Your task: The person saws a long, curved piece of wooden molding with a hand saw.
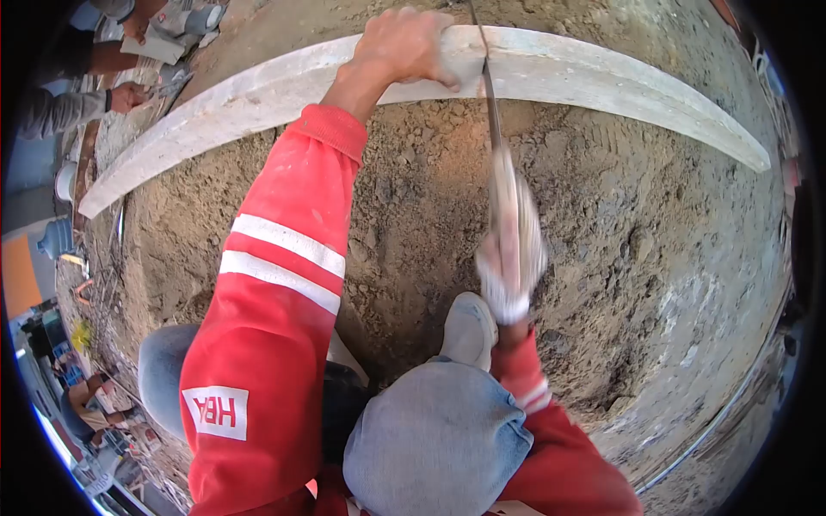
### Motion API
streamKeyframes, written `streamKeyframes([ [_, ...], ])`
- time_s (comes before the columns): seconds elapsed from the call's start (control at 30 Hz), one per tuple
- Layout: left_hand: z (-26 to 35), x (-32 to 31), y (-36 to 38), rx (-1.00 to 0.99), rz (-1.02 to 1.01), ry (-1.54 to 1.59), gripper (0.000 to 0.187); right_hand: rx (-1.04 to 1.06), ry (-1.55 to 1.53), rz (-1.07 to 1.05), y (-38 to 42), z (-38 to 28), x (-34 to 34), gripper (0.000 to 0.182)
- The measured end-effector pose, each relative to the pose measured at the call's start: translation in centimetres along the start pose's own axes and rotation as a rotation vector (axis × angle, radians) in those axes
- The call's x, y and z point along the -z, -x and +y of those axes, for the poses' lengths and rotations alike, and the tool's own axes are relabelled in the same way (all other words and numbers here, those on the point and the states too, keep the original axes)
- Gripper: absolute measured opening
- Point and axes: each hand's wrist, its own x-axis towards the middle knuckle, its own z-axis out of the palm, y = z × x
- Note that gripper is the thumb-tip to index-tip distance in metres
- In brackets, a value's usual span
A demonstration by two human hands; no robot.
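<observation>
A long pale wooden beam (pixel 585 76) lies across the upper part of the head view, looking curved through the lens. My bare left hand (pixel 403 50) grips it over its top, the thumb on the near side, just left of a dark cut line. In that line sits the thin blade of a handsaw (pixel 493 112), pointing away from me. My right hand (pixel 509 267), in a whitish glove and smeared by motion, is closed around the saw's handle. Brownish dust colours the soil under the cut.
Loose brown soil (pixel 413 198) lies under the beam. My light shoe (pixel 469 331) stands close below my right hand. At upper left is another person's hand (pixel 129 96) near the beam's end. A blue water jug (pixel 57 238) and another person (pixel 82 404) are at far left.
</observation>
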Motion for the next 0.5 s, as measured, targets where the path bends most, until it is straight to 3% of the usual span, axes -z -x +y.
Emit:
streamKeyframes([
  [0.07, 0.0, -0.4, -0.4, 0.008, 0.020, -0.004, 0.080, -0.075, -0.258, -0.087, 3.8, -1.1, 2.7, 0.063],
  [0.17, -0.2, -0.5, -0.5, 0.002, 0.010, 0.007, 0.082, -0.120, -0.256, -0.083, 0.9, -1.5, 2.6, 0.061],
  [0.27, 0.2, -0.1, -0.5, 0.006, 0.014, 0.033, 0.082, 0.321, -0.166, 0.341, -7.0, 3.5, -4.3, 0.055],
  [0.3, 0.3, 0.0, -0.3, 0.024, 0.024, 0.033, 0.082, 0.363, -0.241, 0.386, -10.9, 4.0, -5.6, 0.054],
  [0.4, 0.1, 0.5, -0.3, 0.007, -0.006, 0.040, 0.082, 0.269, -0.186, 0.301, -11.8, 0.7, -2.9, 0.051],
  [0.5, 0.1, 0.6, -0.3, -0.028, 0.006, 0.011, 0.085, 0.110, -0.160, 0.118, -3.4, 1.1, -1.1, 0.057],
])
